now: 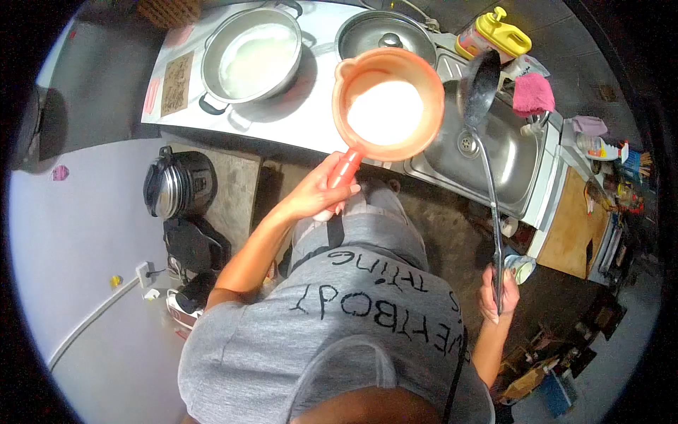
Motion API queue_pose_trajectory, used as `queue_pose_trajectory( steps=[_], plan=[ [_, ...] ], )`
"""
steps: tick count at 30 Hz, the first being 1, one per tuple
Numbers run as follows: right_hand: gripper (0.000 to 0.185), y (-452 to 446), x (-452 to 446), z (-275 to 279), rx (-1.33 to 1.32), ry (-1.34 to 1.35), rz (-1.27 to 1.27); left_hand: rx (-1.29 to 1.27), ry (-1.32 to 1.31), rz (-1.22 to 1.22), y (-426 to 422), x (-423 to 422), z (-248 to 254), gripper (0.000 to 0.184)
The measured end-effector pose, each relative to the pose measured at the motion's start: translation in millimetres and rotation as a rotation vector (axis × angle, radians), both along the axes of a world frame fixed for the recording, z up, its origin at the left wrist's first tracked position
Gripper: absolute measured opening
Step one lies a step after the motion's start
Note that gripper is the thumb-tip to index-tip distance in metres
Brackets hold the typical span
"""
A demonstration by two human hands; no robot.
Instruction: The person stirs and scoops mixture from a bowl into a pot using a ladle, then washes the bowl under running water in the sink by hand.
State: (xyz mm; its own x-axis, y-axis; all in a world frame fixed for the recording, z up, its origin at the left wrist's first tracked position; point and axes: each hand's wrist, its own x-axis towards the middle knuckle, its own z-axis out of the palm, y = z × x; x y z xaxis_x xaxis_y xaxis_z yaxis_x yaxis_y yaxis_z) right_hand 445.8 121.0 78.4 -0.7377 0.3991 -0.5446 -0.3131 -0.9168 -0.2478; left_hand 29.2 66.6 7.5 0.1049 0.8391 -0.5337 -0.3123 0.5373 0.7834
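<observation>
Left hand (321,189) grips orange dipper (343,106), right hand (498,295) ladle (491,185) — looks partway, white inside dipper and upper-left pot (211,65)

At upper centre, the orange saucepan (432,106) partly hides a pot lid (406,32); upper left, the top edge crops brown wickerwork (169,11).

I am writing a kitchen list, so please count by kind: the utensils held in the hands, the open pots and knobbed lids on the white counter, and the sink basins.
Held utensils: 2 (orange dipper in the left hand, long-handled utensil in the right hand)
Open pots: 1 (silver pot)
Knobbed lids: 1 (round lid)
Sink basins: 1 (steel basin)
Total: 5
</observation>
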Motion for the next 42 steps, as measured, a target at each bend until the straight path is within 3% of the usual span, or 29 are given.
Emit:
queue_pose_trajectory(
  steps=[1, 3, 8, 9, 11, 13, 15, 23, 27, 28, 30, 31, 34, 35, 37, 42],
  plan=[
    [0.046, 7.3, -8.6, 12.6, 0.002, -0.001, 0.007, 0.002, -0.001, 0.007, -0.5, -0.4, 1.2, 0.052],
    [0.047, 19.4, -36.3, 37.9, 0.662, -0.48, 0.376, 0.006, -0.013, 0.006, -2.2, -1.5, 2.9, 0.049],
    [0.027, 21.4, -75.7, 51.0, 0.89, -0.997, 0.503, 0.031, -0.008, 0.005, -8.5, -4.8, 1.9, 0.046],
    [0.027, 22.1, -77.8, 45.8, 0.898, -0.994, 0.508, 0.035, -0.005, 0.006, -10.0, -5.5, 2.4, 0.045],
    [0.03, 20.7, -81.5, 31.7, 1.496, -1.156, 0.549, 0.037, 0.022, -0.006, -12.0, -8.3, 7.1, 0.044],
    [0.032, 22.0, -99.3, 33.1, 1.512, -1.192, 0.568, 0.042, 0.05, -0.023, -13.5, -9.6, 8.5, 0.044],
    [0.031, 22.7, -112.4, 30.2, 1.716, -1.173, 0.502, 0.05, 0.032, -0.01, -15.9, -11.1, 7.6, 0.047],
    [0.032, 35.5, -102.6, 45.4, 1.647, -1.159, 0.628, 0.078, 0.074, 0.034, -26.1, -21.2, 4.3, 0.043],
    [0.033, 44.6, -109.8, 30.4, 1.808, -1.183, 0.578, 0.057, 0.032, -0.018, -29.2, -32.3, -5.0, 0.041],
    [0.033, 46.1, -115.5, 32.8, 1.809, -1.181, 0.58, 0.036, 0.052, -0.01, -29.1, -33.0, -5.1, 0.041],
    [0.032, 46.1, -127.4, 41.6, 1.487, -1.234, 0.833, 0.02, 0.074, -0.02, -29.1, -36.2, -9.8, 0.041],
    [0.03, 45.9, -120.0, 29.1, 1.53, -1.123, 0.827, 0.005, 0.094, -0.035, -28.9, -37.0, -11.8, 0.04],
    [0.033, 45.2, -129.9, 21.4, 0.565, -0.853, 0.829, -0.045, 0.122, -0.078, -28.7, -36.0, -21.4, 0.04],
    [0.033, 47.7, -129.6, 14.0, 0.564, -0.853, 0.831, -0.067, 0.13, -0.103, -29.6, -35.5, -27.5, 0.04],
    [0.036, 54.2, -127.8, 2.6, 0.188, -0.567, 0.717, -0.082, 0.104, -0.084, -35.7, -32.7, -40.2, 0.041],
    [0.038, 47.0, -136.0, 15.1, 0.31, -0.594, 0.735, -0.125, 0.004, -0.039, -46.7, -31.2, -50.8, 0.042]
  ],
)
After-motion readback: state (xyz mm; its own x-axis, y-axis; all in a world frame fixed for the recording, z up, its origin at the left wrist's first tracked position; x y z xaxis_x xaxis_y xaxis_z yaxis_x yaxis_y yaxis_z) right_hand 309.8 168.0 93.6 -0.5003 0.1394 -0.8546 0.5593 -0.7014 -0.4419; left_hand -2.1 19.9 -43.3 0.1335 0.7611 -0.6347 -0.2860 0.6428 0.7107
